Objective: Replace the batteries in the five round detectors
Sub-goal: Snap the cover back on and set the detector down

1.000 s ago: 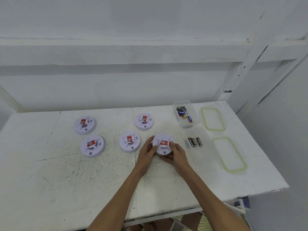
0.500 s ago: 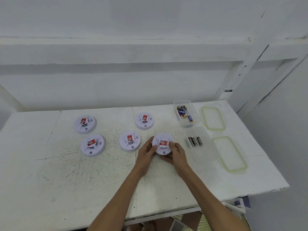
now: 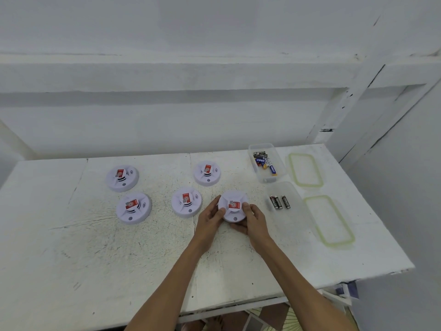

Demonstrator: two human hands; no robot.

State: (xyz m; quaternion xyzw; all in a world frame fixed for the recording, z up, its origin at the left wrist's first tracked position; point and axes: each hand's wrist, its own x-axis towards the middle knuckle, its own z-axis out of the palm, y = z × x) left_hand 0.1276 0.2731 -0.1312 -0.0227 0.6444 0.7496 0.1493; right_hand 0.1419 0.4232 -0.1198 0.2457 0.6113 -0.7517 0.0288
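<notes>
White-painted wall and beams back a scuffed white bench (image 3: 95,259) that fills the lower half of the frame. Just right of centre, the left grip (image 3: 210,217) and the right grip (image 3: 255,222), both bare hands, are clamped on one round detector (image 3: 232,205). The left fingers curl against its left edge, the right thumb lies on top beside the red label, and the right fingers wrap its near edge. Whether it rests on the bench or is slightly lifted cannot be told. Just left of it lies a second detector (image 3: 186,201), and a third detector (image 3: 207,173) lies above that pair. Two more sit well apart toward the left: a lower-left detector (image 3: 134,207) and an upper-left detector (image 3: 122,177). All four lie flat with the red label up. Right of the hands, a shallow clear tray (image 3: 293,218) holds three dark batteries (image 3: 278,202) side by side. Above it, a deeper clear box (image 3: 267,180) holds a heap of mixed batteries (image 3: 265,161). Further right lie two clear lids with green rims, the upper lid (image 3: 306,170) beside the box and the lower lid (image 3: 328,220) beside the tray.
</notes>
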